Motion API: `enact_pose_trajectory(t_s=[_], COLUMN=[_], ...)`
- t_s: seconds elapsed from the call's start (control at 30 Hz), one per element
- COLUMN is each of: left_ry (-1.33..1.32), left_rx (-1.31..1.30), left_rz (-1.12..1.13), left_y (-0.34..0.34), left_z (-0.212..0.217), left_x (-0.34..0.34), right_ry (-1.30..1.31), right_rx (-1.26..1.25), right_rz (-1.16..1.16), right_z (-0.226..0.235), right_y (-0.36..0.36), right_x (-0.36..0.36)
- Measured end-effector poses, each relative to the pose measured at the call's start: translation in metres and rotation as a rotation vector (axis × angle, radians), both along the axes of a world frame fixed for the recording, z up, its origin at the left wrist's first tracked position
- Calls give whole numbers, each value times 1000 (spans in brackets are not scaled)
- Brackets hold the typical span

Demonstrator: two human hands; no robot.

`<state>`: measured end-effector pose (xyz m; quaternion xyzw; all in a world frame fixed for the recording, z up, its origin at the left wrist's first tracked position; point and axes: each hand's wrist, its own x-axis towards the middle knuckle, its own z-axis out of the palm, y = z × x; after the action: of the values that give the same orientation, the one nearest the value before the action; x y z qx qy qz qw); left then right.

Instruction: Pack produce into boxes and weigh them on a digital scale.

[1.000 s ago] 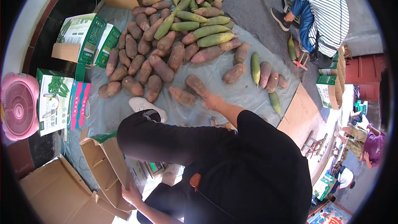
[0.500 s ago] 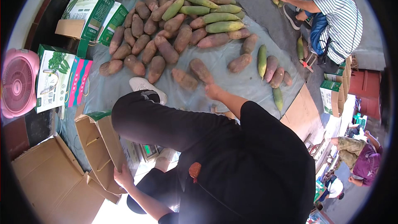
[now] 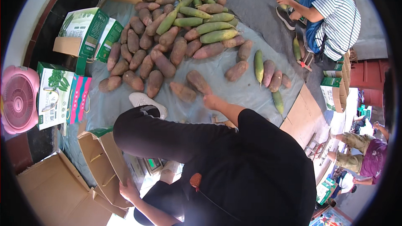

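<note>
My right hand (image 3: 212, 101) reaches forward with its fingers closed on the near end of a reddish-brown radish (image 3: 199, 82), which lies on the plastic sheet. A similar radish (image 3: 183, 92) rests just left of it. Lower left, my left hand (image 3: 130, 192) grips the side edge of an open cardboard box (image 3: 98, 163), which has a green outer face and stands tilted beside my leg. Beyond my shoe, a large heap of reddish-brown radishes (image 3: 165, 62) meets a pile of long green radishes (image 3: 217, 36). A scale with a lit green display (image 3: 151, 163) is partly hidden under my knee.
Green-and-white cartons (image 3: 86, 31) and a pink fan (image 3: 19, 100) stand at the left. An opened cardboard box (image 3: 54, 190) lies lower left. At far right, a person in a striped shirt (image 3: 337, 21) sits handling a radish. A flat cardboard sheet (image 3: 302, 106) lies right of me.
The whole view has shifted slightly, so the heap appears lower. My hands stay at the radish and the box. The seated person's arm has drawn in, and a background person has changed posture.
</note>
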<state>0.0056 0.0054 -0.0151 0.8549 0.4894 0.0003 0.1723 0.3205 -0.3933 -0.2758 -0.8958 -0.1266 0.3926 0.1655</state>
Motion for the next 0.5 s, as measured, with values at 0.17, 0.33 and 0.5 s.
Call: enact_pose_trajectory(t_s=[0.17,0.33,0.5], left_ry=[2,-7,-47], left_rx=[0,-2,5], left_rz=[29,21,-8], left_y=[-3,-9,-10], left_z=[3,10,6], left_x=[4,11,7], right_ry=[24,-122,-29], right_rx=[27,89,109], right_rz=[57,68,-77], right_z=[6,6,-2], right_y=[10,14,22], right_x=[4,10,18])
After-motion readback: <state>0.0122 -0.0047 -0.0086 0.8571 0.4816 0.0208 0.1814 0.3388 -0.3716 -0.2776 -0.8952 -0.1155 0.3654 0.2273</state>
